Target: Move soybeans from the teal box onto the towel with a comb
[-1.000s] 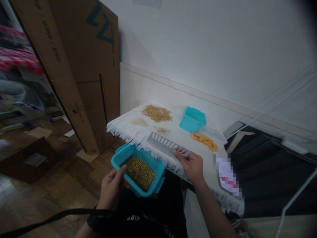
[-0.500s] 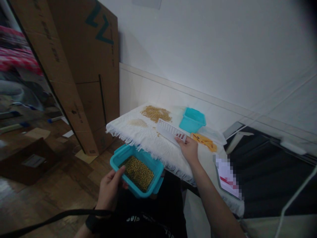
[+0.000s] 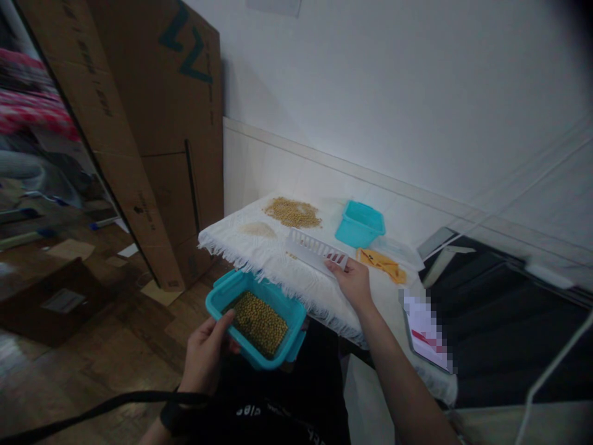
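My left hand point(image 3: 208, 346) grips the near-left rim of a teal plastic tub point(image 3: 296, 337), thumb over the edge. Yellow soybeans point(image 3: 259, 321) lie in the tub, which is held just below the table's fringed front edge. In my right hand point(image 3: 349, 278) is a white slotted plastic strip point(image 3: 315, 250), held by its right end low over the white cloth point(image 3: 319, 290). A few loose beans point(image 3: 291, 254) lie beside the strip. Farther back spreads a larger pile of soybeans point(image 3: 291, 212), with a small pale heap of grains point(image 3: 257, 230) to its left.
A second teal tub point(image 3: 360, 224) stands at the back of the table, near an orange cloth point(image 3: 382, 264). A tablet or phone with a blurred screen point(image 3: 428, 334) lies at the right edge. A tall cardboard box point(image 3: 171, 123) stands left of the table.
The slotted strip has tilted and its far end has come slightly nearer and to the left, toward the table's front edge. My left hand and its tub stay in place.
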The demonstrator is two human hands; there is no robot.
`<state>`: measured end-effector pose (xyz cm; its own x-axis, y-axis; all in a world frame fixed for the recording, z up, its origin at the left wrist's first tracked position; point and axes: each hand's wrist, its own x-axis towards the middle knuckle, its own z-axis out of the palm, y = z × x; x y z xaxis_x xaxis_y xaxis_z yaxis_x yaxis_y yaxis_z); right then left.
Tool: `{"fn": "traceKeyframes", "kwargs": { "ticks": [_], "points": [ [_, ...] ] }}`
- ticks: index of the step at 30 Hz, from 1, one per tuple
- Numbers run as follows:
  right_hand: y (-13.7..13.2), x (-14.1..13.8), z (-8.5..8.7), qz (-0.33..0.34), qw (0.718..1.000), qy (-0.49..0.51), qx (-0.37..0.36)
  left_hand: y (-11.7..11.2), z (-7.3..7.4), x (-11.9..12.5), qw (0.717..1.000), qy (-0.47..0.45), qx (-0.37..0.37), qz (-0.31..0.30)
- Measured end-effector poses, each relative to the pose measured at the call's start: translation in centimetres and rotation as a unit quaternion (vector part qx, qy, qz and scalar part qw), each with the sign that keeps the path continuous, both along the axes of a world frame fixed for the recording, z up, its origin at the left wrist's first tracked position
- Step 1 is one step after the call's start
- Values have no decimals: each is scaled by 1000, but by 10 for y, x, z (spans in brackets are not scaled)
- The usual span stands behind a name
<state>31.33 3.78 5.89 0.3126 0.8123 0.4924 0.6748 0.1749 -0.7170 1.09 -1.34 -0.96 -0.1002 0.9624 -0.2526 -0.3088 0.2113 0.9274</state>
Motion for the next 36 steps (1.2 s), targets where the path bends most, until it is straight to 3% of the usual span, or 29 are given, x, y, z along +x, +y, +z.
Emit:
{"fn": "traceKeyframes", "kwargs": {
  "ticks": [13, 22, 36],
  "points": [
    [-8, -12, 2, 15, 1000, 20, -9, -1, 3, 2, 1000, -13, -15, 0],
    [-13, -7, -6, 18, 998, 54, -1, -1, 0, 1, 1000, -9, -8, 0],
    [-21, -21, -5, 15, 999, 28, 7, -2, 3, 0, 1000, 0, -9, 3]
  ]
}}
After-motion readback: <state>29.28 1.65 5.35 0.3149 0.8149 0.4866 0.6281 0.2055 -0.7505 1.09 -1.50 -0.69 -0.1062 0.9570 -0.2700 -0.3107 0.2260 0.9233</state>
